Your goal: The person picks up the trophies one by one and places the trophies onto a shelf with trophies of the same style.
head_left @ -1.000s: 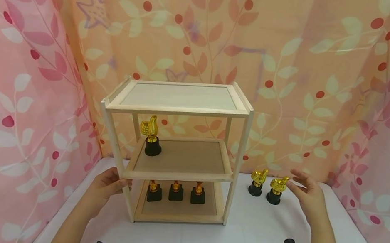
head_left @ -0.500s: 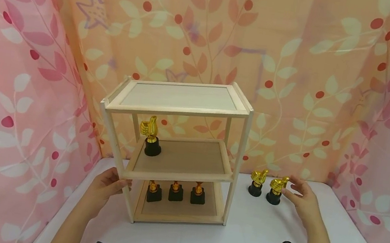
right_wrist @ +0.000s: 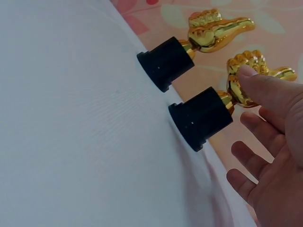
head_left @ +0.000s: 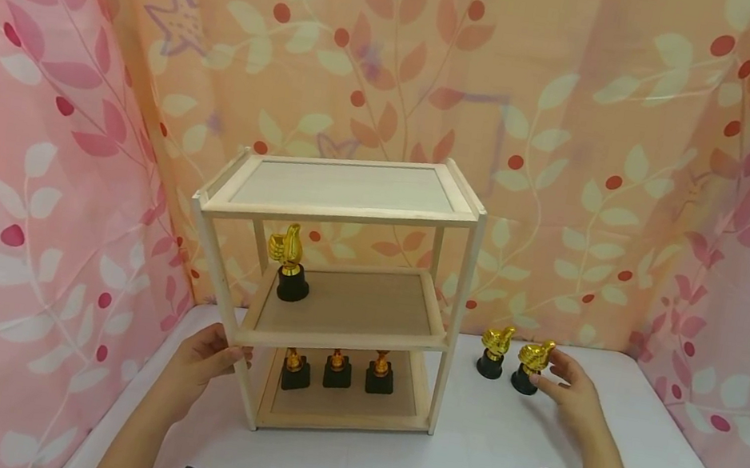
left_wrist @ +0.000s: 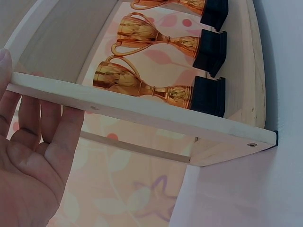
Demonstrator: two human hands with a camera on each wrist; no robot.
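Note:
A pale wooden three-tier shelf [head_left: 344, 343] stands on the white table. My left hand [head_left: 198, 365] grips its front left post, thumb in front and fingers behind. On the middle tier sits a gold thumbs-up trophy [head_left: 291, 258] with a black base. Several gold cup trophies [left_wrist: 142, 35] stand on the bottom tier, their tops hidden in the head view. To the right, two more thumbs-up trophies stand upright. My right hand [head_left: 572, 397] is at the nearer trophy [right_wrist: 203, 118], thumb over its gold fist and the other fingers loosely bent and spread beside it.
The top tier [head_left: 346, 185] of the shelf is a flat framed panel. The farther thumbs-up trophy [right_wrist: 165, 64] stands close beside the one at my right hand. Patterned cloth [head_left: 565, 133] hangs behind the table and along both sides.
My right hand has moved left and slightly down, its thumb and fingers coming in close around the right-hand trophy. The left hand and the shelf stay put.

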